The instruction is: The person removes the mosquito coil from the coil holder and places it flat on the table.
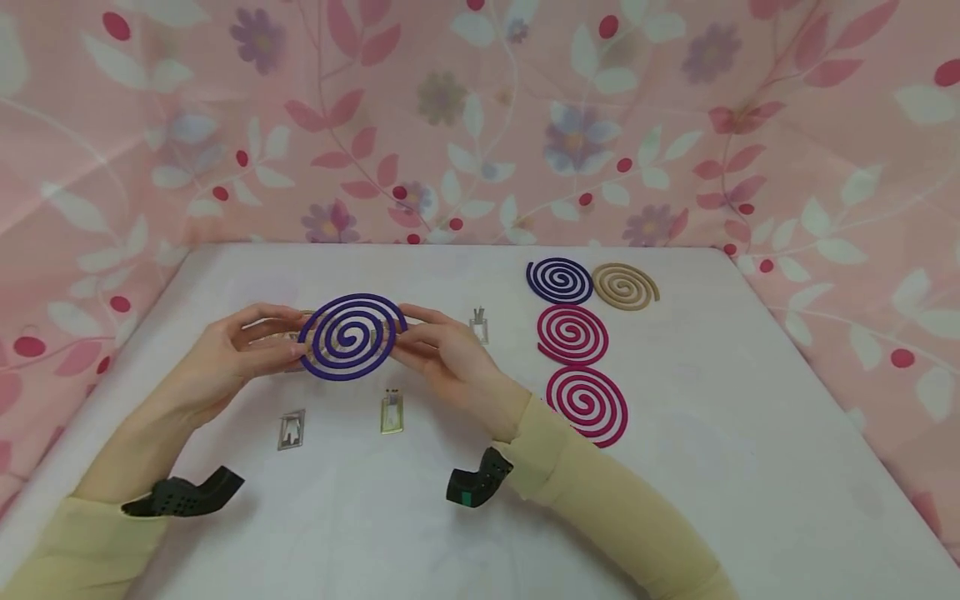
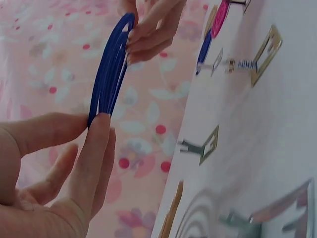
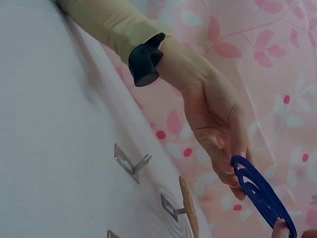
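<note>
Pink flowered cloth hangs behind and beside the white-covered table where we work. Between our two hands, raised above the table, we hold a violet mosquito coil by opposite edges, its spiral showing full in the head view and nearly edge-on in the left wrist view. Our left hand pinches one rim between thumb and fingers, only slightly parted. Our right hand grips the other rim, its fingers bent close around the edge.

To the right of our right hand we see four more coils lying flat: a dark blue coil farthest from us, with a tan coil just beside it, then an upper magenta coil, and nearest us a lower magenta coil, partly covered by our pale yellow sleeve.

Beyond our right hand sits a silver metal stand. On our side of the hands are a grey metal stand, below the left, and a gold-edged stand, between the two. Behind the held coil, a second tan coil stands on edge at another metal stand.
</note>
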`<state>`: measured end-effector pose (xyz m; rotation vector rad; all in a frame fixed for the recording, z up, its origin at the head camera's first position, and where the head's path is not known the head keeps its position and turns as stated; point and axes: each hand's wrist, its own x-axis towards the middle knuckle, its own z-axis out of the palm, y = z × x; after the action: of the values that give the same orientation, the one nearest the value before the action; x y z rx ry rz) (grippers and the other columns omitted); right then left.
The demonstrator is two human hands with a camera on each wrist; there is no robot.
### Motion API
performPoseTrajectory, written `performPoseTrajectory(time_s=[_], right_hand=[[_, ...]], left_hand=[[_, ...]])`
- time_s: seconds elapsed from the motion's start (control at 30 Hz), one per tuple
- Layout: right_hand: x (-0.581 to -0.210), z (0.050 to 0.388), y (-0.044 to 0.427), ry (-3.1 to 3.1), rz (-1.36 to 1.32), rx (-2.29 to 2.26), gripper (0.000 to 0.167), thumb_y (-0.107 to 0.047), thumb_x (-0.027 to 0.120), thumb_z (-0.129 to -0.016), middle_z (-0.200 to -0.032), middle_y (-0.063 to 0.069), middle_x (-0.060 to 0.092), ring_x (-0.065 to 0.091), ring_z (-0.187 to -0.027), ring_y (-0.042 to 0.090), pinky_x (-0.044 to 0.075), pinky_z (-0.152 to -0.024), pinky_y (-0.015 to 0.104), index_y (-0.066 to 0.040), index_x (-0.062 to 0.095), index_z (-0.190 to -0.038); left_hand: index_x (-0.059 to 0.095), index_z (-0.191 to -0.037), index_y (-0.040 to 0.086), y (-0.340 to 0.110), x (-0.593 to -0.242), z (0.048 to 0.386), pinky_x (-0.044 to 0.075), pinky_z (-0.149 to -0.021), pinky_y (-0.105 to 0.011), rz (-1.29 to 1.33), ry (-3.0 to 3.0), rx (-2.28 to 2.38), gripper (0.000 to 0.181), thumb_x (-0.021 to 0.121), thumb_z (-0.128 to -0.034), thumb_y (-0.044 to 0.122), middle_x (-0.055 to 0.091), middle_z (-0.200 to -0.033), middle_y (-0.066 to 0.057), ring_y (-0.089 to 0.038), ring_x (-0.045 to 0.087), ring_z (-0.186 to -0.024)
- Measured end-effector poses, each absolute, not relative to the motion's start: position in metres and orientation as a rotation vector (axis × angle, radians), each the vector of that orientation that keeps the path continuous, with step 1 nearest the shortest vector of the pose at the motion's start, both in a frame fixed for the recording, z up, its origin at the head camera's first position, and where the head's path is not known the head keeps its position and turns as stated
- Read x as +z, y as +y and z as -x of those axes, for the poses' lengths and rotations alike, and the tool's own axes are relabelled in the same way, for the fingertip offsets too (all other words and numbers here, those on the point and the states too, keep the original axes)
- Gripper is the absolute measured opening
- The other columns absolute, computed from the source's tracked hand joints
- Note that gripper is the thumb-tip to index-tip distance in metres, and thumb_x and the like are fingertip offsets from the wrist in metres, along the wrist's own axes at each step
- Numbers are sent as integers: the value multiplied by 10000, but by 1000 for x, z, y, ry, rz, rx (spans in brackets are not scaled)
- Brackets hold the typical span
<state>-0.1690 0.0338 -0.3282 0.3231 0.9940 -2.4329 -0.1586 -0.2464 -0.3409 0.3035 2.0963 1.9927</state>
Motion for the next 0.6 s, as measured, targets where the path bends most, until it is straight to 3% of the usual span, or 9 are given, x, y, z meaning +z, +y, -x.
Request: performPoseTrajectory(time_s=[0.3,0.6], right_hand=[[-337,158,92,950,-314,-2394,518,90,517,-962,-1472,139,450,518,-1314,269,518,-1023,344,-53,470,-1457],[-346,150,142,1113,-255,-2377,530,61,486,-990,-1499,152,420,493,-1340,284,494,-1050,362,-38,405,-1503]], left_hand=[[600,-1187,21,-187,-344,142,588,-875,-298,-249,1892,2203,295,669,-910,-55,620,-1193,-64,-126,688,-1025],[612,-1135,75,-137,-348,136,571,-916,-284,-65,1838,2222,266,713,-899,9,603,-1222,-50,-121,687,-1006]])
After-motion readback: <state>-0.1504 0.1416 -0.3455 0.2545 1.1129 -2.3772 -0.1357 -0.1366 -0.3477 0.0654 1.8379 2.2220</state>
